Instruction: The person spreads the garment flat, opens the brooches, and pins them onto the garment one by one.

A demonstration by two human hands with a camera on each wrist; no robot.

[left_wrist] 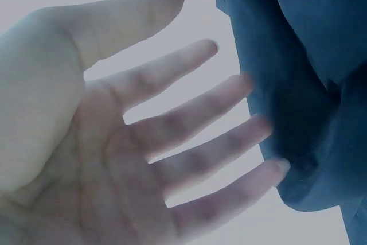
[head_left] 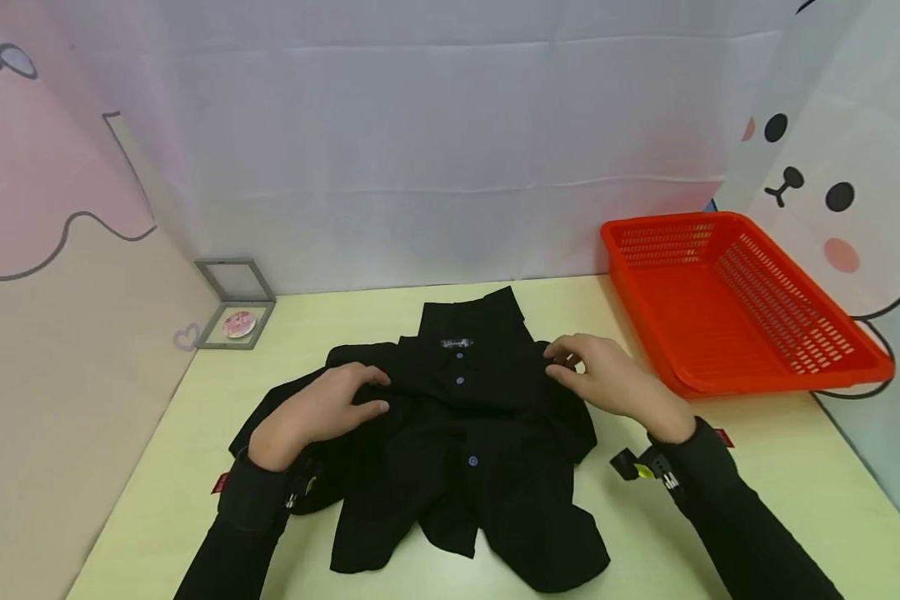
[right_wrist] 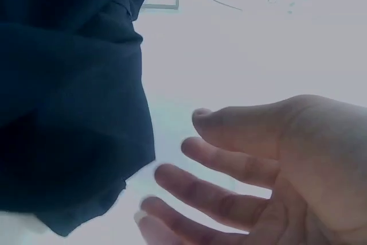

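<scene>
A black button-up shirt lies spread on the table with its collar toward the back wall and blue buttons down the front. My left hand is over the shirt's left sleeve, fingers relaxed and holding nothing. Over at the right shoulder, my right hand hovers with loosely bent fingers and nothing in its grasp. The left wrist view has the spread left fingers beside the dark cloth. In the right wrist view the right fingers stand apart from the shirt's edge.
A red plastic basket with slotted sides stands at the back right of the pale yellow table. A small grey hinged frame with a pink round piece sits at the back left. White printed cloth hangs behind.
</scene>
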